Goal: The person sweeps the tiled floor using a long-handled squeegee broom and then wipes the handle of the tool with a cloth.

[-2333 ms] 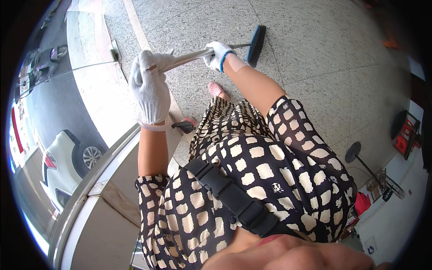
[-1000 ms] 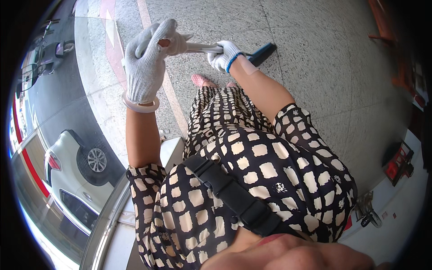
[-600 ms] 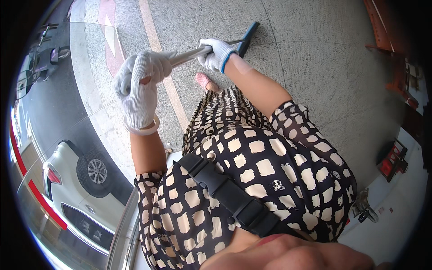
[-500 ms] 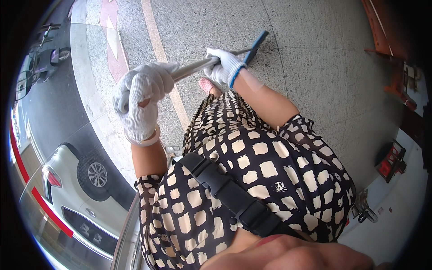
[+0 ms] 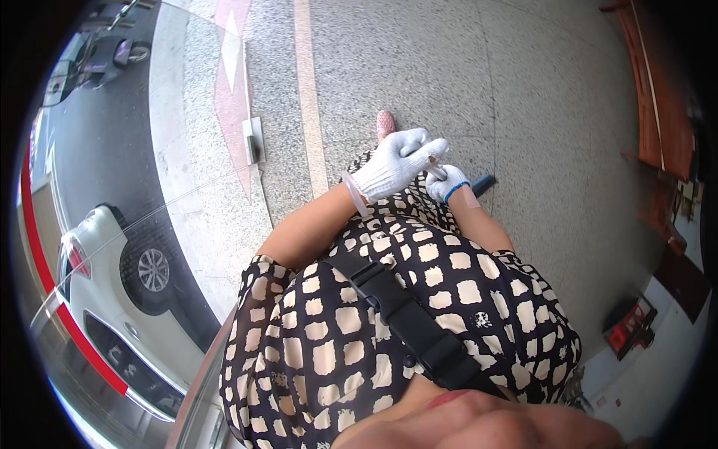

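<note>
In front of my waist, my left hand (image 5: 396, 163), in a white knitted glove, is closed around the silver pole of a squeegee (image 5: 486, 182). Part of this glove hides the pole. My right hand (image 5: 446, 184), gloved in white with a blue cuff, grips the same pole lower down, just right of the left one. The squeegee's blue bar head sticks out beyond the right wrist, partly hidden behind it. Only a short length of pole shows between the two gloves.
Left of me stands a clear glass panel with a metal fitting (image 5: 254, 141) at the floor. Through it I see a white car (image 5: 112, 299) and a parked scooter (image 5: 105, 60). Brown wooden furniture (image 5: 658, 90) lines the right. The speckled floor (image 5: 404, 60) has a tan stripe.
My left hand has swung rightward, close to my right hand. Both hands and the squeegee are now lower, nearer my body. The view has shifted, bringing the floor fitting into sight.
</note>
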`<action>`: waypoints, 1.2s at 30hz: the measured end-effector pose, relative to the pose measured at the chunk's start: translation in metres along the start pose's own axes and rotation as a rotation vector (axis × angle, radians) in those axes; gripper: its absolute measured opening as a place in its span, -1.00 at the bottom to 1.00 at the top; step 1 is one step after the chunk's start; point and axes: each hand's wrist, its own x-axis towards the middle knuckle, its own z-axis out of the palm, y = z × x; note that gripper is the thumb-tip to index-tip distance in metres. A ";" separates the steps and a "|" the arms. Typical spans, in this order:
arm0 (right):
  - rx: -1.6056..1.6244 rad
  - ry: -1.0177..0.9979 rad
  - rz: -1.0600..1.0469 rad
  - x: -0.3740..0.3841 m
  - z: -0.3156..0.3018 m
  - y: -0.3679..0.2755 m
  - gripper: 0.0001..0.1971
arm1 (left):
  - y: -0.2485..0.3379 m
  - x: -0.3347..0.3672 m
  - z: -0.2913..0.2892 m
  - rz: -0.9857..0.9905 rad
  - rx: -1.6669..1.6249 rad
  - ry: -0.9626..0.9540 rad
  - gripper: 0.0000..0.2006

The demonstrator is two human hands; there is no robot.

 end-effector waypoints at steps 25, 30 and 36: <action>-0.750 -0.208 0.045 0.037 0.573 0.184 -0.84 | 0.224 0.125 -0.296 0.470 0.081 0.507 -0.73; -0.779 -0.280 0.071 0.067 0.643 0.227 -0.85 | 0.244 0.137 -0.368 0.441 0.151 0.628 -0.78; -0.762 -0.119 0.103 0.093 0.741 0.301 -0.86 | 0.286 0.151 -0.470 0.497 0.145 0.636 -0.67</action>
